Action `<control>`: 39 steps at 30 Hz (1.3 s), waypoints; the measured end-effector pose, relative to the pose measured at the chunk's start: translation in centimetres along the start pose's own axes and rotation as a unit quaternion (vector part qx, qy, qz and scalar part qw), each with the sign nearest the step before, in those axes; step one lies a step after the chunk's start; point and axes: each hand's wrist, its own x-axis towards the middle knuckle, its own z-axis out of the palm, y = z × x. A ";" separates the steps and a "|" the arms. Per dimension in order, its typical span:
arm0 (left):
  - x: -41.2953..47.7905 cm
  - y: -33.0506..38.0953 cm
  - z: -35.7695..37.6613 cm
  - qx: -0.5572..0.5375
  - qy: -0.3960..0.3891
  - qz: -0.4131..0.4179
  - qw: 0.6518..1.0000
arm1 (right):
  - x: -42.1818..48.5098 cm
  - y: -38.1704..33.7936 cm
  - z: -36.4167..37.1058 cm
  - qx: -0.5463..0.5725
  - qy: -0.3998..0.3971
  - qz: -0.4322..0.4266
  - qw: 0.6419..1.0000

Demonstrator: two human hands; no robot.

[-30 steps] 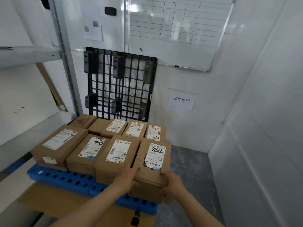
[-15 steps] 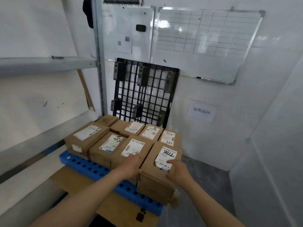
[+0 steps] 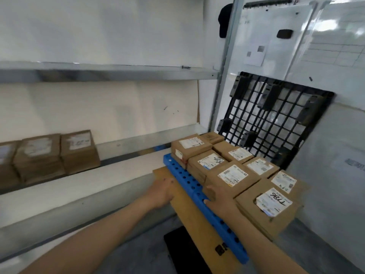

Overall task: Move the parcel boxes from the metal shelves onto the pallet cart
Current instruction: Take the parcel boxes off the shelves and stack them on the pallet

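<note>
Several brown parcel boxes with white labels lie packed together on the blue pallet. The nearest one is the box marked 786. My right hand hovers by the pallet's front edge, just left of that box, holding nothing, fingers loosely apart. My left hand is empty, stretched out over the flat cardboard sheet toward the metal shelf. More brown boxes stand in a row on that shelf at the far left, blurred.
A black plastic pallet leans on the white wall behind the blue one. A shelf upright rises between shelf and whiteboards. An upper shelf board runs overhead. Grey floor lies below.
Both hands have let go of the 786 box, which now rests on the pallet. My view has swung left toward the shelf, and my left hand has moved left off the boxes.
</note>
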 end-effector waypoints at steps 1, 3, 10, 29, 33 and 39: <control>-0.9 -0.9 -0.7 0.002 0.017 -0.015 1.000 | 0.3 -1.1 0.6 0.001 -0.009 -0.009 1.000; -3.1 -2.3 -2.3 0.006 0.046 -0.057 0.997 | 0.9 -3.3 1.4 -0.009 -0.022 -0.030 0.999; -9.9 -9.8 -7.0 -0.001 0.108 -0.146 0.983 | 2.3 -12.2 5.4 -0.067 -0.029 -0.117 0.990; -39.2 -35.9 -18.5 -0.011 0.236 -0.324 0.916 | -7.3 -43.9 26.3 -0.028 -0.103 -0.301 0.948; -44.2 -40.5 -19.7 -0.003 0.244 -0.362 0.900 | -9.7 -49.6 30.6 -0.036 -0.125 -0.339 0.932; -47.8 -45.8 -21.1 -0.010 0.260 -0.403 0.877 | -10.8 -55.2 34.1 -0.065 -0.145 -0.388 0.908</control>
